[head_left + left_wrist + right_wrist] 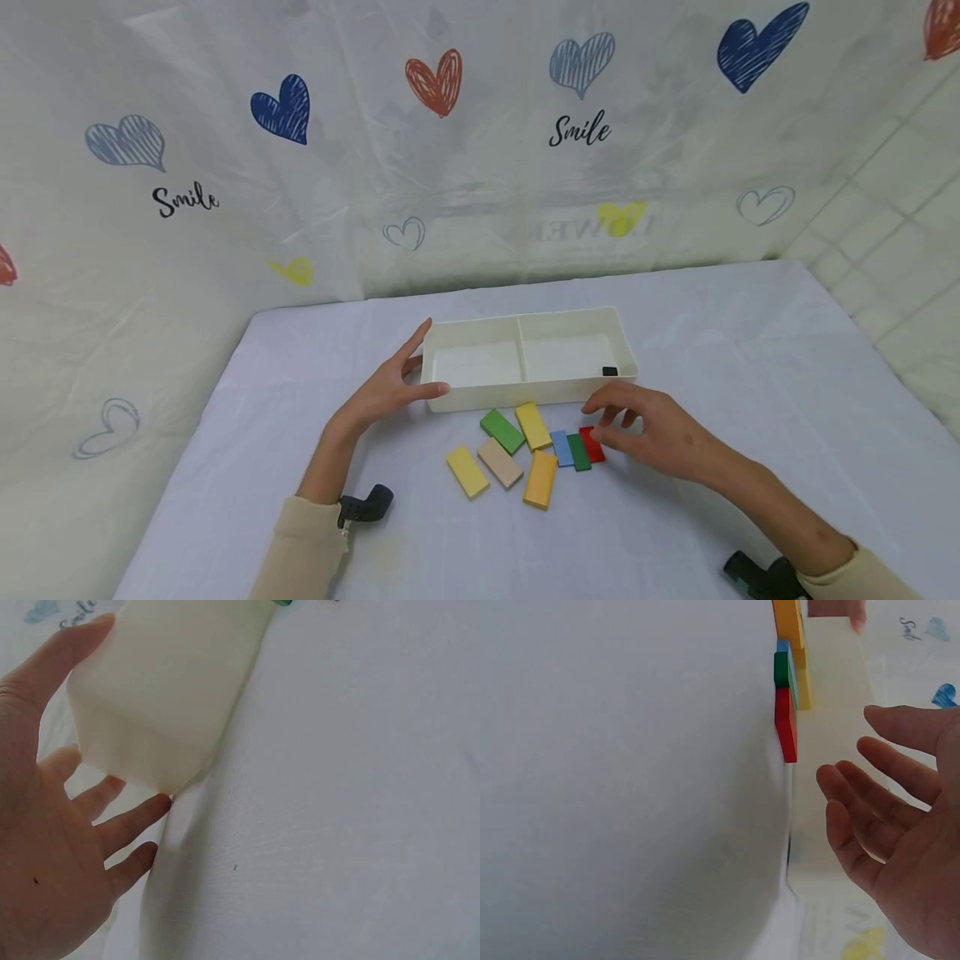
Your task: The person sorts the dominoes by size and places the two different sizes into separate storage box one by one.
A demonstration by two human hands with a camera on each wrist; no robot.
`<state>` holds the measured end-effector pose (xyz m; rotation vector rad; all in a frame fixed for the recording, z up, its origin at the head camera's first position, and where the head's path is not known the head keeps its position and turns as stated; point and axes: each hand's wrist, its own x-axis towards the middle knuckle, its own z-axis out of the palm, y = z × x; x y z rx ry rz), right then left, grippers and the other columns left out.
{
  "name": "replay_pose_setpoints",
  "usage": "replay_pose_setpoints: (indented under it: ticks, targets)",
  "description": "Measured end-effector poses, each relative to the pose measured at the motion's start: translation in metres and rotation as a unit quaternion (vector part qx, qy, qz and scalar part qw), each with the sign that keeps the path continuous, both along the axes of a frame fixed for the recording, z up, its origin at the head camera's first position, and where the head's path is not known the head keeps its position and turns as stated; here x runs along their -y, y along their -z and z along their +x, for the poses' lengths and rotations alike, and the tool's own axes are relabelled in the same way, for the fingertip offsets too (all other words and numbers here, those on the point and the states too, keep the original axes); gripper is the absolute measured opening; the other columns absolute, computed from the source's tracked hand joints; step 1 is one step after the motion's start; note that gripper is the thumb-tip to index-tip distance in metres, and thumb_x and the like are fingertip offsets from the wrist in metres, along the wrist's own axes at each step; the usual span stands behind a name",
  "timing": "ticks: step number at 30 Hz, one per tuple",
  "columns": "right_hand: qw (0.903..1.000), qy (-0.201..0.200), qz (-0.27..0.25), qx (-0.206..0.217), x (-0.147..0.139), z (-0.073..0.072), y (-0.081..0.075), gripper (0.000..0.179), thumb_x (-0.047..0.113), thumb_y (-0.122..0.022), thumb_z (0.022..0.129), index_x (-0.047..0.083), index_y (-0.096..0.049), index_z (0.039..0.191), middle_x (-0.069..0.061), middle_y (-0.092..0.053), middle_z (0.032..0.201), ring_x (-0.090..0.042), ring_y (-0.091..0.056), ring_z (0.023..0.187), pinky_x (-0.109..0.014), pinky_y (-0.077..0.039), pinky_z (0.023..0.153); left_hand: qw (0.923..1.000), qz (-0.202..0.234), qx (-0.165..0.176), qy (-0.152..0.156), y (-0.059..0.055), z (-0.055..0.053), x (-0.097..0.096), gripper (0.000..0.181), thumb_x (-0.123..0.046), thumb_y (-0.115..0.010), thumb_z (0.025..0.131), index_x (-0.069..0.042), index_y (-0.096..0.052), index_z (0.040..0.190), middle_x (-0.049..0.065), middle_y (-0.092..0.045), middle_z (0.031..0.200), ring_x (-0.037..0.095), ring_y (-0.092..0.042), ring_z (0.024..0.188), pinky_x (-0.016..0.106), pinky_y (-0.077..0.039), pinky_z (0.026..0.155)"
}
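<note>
A white two-compartment tray lies on the cloth, with a small black piece in its right compartment. My left hand touches the tray's left end, fingers spread and fairly straight, thumb at the front rim. In the left wrist view, fingertips meet the tray's end wall. My right hand hovers just right of a red block, its fingers loosely bent with nothing between them. In the right wrist view, a gap shows between the fingers and the red block. Dark green and blue blocks lie beside the red one.
In front of the tray lie a green block, a yellow block, a beige block, another yellow block and an orange block. Behind the table hangs a white curtain printed with hearts.
</note>
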<state>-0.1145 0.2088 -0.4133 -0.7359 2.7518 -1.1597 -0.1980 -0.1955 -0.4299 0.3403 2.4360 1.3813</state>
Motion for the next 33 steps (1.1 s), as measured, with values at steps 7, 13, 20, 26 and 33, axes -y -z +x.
replay_pose_setpoints:
  ticks: [7,13,20,26,33]
  targets:
    - [0.9993,-0.02,0.012,0.028,-0.0021,-0.0022,0.0009,0.031,0.012,-0.08,0.09,0.016,-0.071,0.119,0.001,-0.071,0.117,-0.009,-0.067,0.097,-0.027,-0.056,0.084,1.0,0.006,0.002,-0.004,0.0011,-0.0007,0.0012,0.106,-0.047,-0.084,0.085,-0.06,-0.01,0.16,-0.012,-0.028,0.172,0.023,-0.038,0.156,0.064,-0.035,0.118]
    - [0.9984,-0.041,0.016,0.036,-0.0003,-0.0026,0.0008,0.033,0.013,-0.081,0.09,0.015,-0.07,0.122,0.001,-0.07,0.12,-0.014,-0.066,0.099,-0.027,-0.056,0.084,1.0,0.008,0.002,-0.001,0.0022,-0.0008,0.0011,0.106,-0.048,-0.084,0.086,-0.059,-0.01,0.16,-0.013,-0.028,0.171,0.022,-0.038,0.156,0.064,-0.033,0.119]
    - [0.9973,-0.047,0.04,0.041,0.0023,-0.0029,0.0026,0.039,0.021,-0.084,0.088,0.015,-0.069,0.124,0.002,-0.069,0.121,-0.014,-0.063,0.101,-0.026,-0.057,0.084,1.0,0.01,0.002,0.002,0.0,-0.0006,-0.0002,0.105,-0.049,-0.084,0.085,-0.061,-0.011,0.159,-0.01,-0.032,0.17,0.022,-0.04,0.155,0.063,-0.034,0.119]
    - [0.9965,-0.048,0.052,0.044,0.0036,-0.0027,0.0048,0.042,0.016,-0.087,0.084,0.016,-0.07,0.122,0.004,-0.069,0.119,-0.014,-0.062,0.101,-0.025,-0.057,0.084,1.0,0.006,0.002,0.001,0.0005,-0.0009,-0.0001,0.108,-0.048,-0.084,0.085,-0.054,-0.01,0.163,-0.011,-0.028,0.172,0.023,-0.038,0.156,0.064,-0.034,0.119]
    - [0.9953,-0.053,0.072,0.038,0.005,-0.0032,0.0054,0.041,0.013,-0.088,0.083,0.019,-0.072,0.12,0.007,-0.068,0.117,-0.01,-0.06,0.099,-0.025,-0.057,0.084,1.0,0.005,0.001,0.0,0.0014,-0.0017,-0.0002,0.107,-0.048,-0.084,0.085,-0.056,-0.01,0.162,-0.013,-0.026,0.172,0.024,-0.037,0.157,0.065,-0.034,0.119]
